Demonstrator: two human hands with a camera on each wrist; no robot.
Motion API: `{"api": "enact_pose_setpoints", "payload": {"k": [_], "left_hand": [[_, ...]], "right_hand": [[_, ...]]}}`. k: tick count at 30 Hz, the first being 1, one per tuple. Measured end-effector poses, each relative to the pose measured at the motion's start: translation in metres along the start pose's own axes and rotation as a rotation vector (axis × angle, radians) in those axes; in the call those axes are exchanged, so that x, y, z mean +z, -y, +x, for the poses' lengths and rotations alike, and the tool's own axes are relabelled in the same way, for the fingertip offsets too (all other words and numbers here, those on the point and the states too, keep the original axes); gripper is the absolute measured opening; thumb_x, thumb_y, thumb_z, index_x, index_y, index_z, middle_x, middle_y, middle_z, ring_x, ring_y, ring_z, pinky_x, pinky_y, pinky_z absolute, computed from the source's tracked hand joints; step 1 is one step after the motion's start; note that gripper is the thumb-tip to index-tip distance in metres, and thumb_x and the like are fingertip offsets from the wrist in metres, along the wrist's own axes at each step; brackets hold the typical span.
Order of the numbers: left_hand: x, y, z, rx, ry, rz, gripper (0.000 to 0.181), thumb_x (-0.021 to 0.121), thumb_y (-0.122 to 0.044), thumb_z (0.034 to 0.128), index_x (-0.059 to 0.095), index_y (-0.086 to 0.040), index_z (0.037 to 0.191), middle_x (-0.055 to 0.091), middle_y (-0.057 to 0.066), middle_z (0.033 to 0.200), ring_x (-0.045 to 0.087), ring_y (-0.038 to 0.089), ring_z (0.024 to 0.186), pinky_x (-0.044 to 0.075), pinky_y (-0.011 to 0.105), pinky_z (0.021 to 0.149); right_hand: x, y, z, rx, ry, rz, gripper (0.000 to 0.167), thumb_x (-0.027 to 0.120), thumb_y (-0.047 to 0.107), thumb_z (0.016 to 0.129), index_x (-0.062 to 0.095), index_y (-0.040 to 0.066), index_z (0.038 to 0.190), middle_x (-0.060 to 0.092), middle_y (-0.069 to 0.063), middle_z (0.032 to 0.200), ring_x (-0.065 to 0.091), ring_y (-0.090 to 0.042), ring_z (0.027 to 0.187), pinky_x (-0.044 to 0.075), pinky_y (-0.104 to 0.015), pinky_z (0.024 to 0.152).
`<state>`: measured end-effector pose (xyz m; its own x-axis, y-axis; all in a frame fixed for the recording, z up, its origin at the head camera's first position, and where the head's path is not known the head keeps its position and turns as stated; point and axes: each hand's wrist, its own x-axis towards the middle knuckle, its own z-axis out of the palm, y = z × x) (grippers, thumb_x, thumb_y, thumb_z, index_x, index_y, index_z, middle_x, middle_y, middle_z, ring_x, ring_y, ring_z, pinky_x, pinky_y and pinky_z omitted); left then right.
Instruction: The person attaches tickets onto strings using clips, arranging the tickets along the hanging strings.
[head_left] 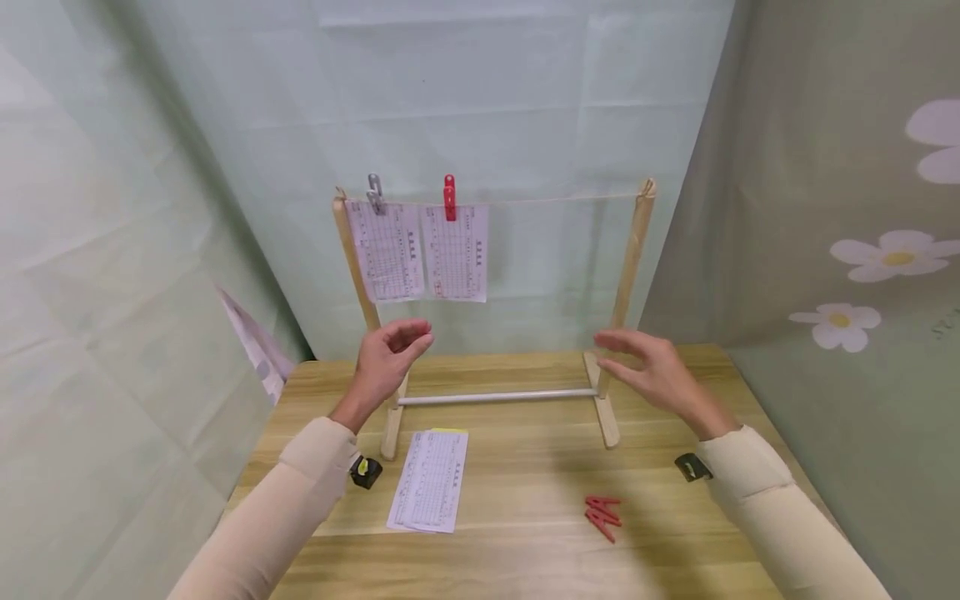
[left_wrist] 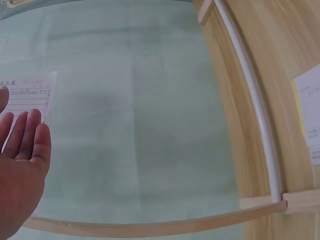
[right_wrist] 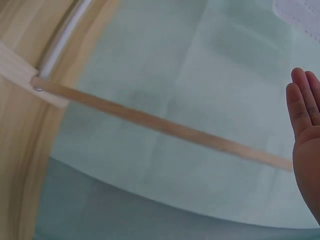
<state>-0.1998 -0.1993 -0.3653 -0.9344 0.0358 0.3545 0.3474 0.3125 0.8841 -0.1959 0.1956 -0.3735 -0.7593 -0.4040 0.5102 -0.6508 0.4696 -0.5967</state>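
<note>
Head view: nothing is held by the left hand [head_left: 386, 360] or right hand [head_left: 651, 365], fingers loosely extended near the rack [head_left: 495, 397]. 2 sheets [head_left: 387, 258] are clipped to string [head_left: 562, 199]; if a post [head_left: 632, 258] were bumped, the rack could be tipped (sheets included).

My sleeves [head_left: 311, 471] are plain cream. The desk [head_left: 517, 558] has yellow-brown wood grain. Nearer its left edge, my papers [head_left: 431, 483] are white with dark printed grids, like the hanging sheets [head_left: 456, 258]; one clip [head_left: 377, 196] is grey, the other clip [head_left: 450, 200] red. Nearer the right edge, both pegs [head_left: 602, 514] are red. White daisies [head_left: 839, 326] with yellow centres pattern the cloth [head_left: 742, 250] beyond.
</note>
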Motion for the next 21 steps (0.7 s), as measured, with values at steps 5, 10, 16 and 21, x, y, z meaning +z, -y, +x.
{"api": "enact_pose_setpoints", "payload": {"k": [5, 10, 16, 21], "left_hand": [[0.002, 0.008, -0.006, -0.015, 0.012, 0.064, 0.03, 0.072, -0.012, 0.0933, 0.068, 0.005, 0.118, 0.069, 0.022, 0.115, 0.067, 0.028, 0.104, 0.053, 0.019, 0.085], [0.005, 0.022, -0.015, -0.038, 0.016, 0.075, 0.03, 0.073, -0.01, 0.0921, 0.068, 0.005, 0.118, 0.069, 0.022, 0.114, 0.067, 0.031, 0.105, 0.054, 0.027, 0.088], [0.009, 0.042, -0.027, -0.067, 0.033, 0.065, 0.031, 0.073, -0.007, 0.0914, 0.067, 0.007, 0.118, 0.068, 0.023, 0.116, 0.065, 0.034, 0.109, 0.054, 0.034, 0.092], [0.01, 0.057, -0.033, -0.089, 0.05, 0.106, 0.031, 0.073, -0.005, 0.0912, 0.066, 0.008, 0.119, 0.068, 0.023, 0.116, 0.065, 0.036, 0.108, 0.054, 0.036, 0.091]], "right_hand": [[-0.001, -0.005, -0.016, 0.046, -0.002, -0.008, 0.034, 0.073, -0.003, 0.088, 0.065, -0.005, 0.121, 0.069, -0.018, 0.118, 0.065, -0.035, 0.108, 0.048, -0.022, 0.095], [0.004, -0.013, -0.034, 0.103, 0.013, -0.014, 0.034, 0.074, 0.0, 0.088, 0.066, -0.004, 0.121, 0.069, -0.018, 0.119, 0.064, -0.034, 0.11, 0.042, -0.011, 0.095], [0.013, -0.021, -0.051, 0.113, 0.014, -0.009, 0.036, 0.075, -0.002, 0.087, 0.065, -0.004, 0.121, 0.07, -0.017, 0.117, 0.065, -0.031, 0.109, 0.037, -0.007, 0.095], [0.023, -0.026, -0.061, 0.068, -0.004, 0.022, 0.037, 0.077, -0.005, 0.083, 0.067, -0.004, 0.119, 0.071, -0.017, 0.113, 0.066, -0.034, 0.104, 0.038, -0.008, 0.095]]}}
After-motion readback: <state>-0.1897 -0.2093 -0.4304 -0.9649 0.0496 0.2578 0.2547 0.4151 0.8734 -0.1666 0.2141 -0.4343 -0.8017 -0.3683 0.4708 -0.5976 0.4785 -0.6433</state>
